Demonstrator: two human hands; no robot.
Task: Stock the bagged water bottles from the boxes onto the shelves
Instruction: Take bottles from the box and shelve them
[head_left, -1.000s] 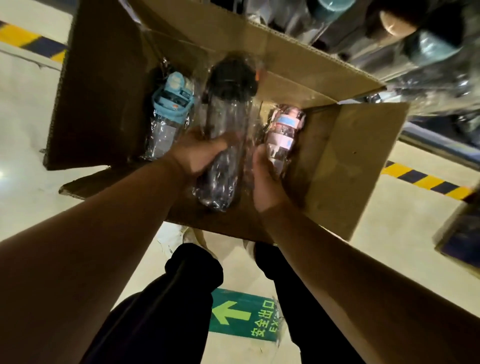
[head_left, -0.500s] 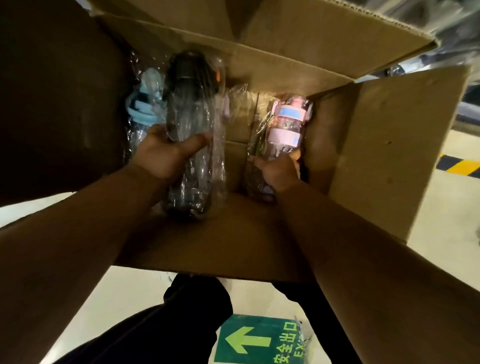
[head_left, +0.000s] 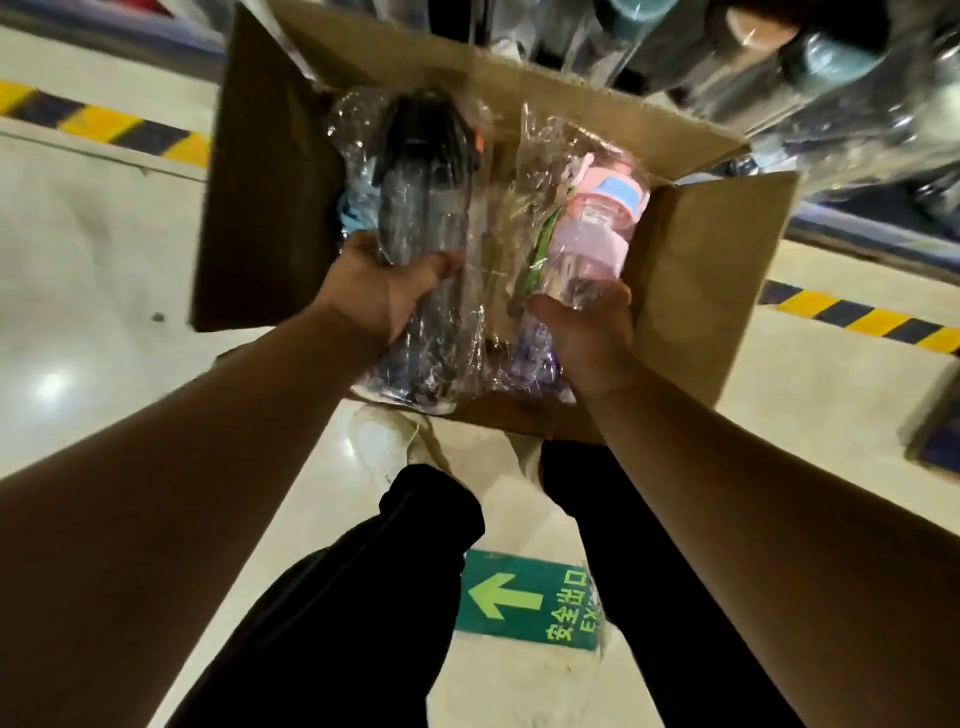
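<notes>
Bagged black water bottle (head_left: 421, 218) and bagged pink water bottle (head_left: 592, 234), held at the mouth of the open cardboard box (head_left: 701, 291) just below the stocked shelves (head_left: 831, 78), with a blue-lidded bottle (head_left: 353, 208) lying deeper inside. Probably empty and light, stiff plastic under loose, slick, crinkly film prone to sliding, so best gripped round the barrel through the bag, not by the slack wrap. Left hand (head_left: 379, 296) wrapped round the lower body of the black one, thumb across the front; right hand (head_left: 587, 332) curled round the base of the pink one; both forearms stretched forward, side by side.
</notes>
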